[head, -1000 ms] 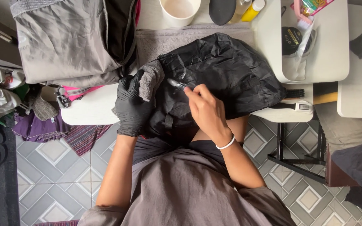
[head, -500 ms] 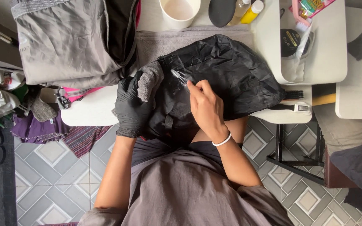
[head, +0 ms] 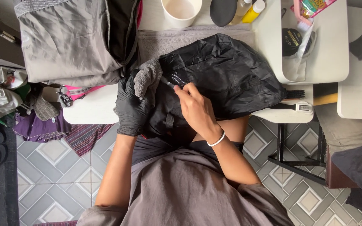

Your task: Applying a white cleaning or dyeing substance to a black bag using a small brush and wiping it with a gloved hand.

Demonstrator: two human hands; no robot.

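**Small brush on the black bag**

Right hand (head: 195,109) pinches a small brush (head: 168,83), long axis slanting, tip up-left. Gloved left hand (head: 131,104) grips a grey cloth (head: 146,78) against the black bag (head: 227,79) on the white worktop (head: 91,109).

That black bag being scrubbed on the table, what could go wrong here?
The black bag hangs over the table edge, so it might slide toward the lap. The right hand works a small brush close to the gloved left hand holding a grey cloth; bristles could flick dirt onto the grey shirt.
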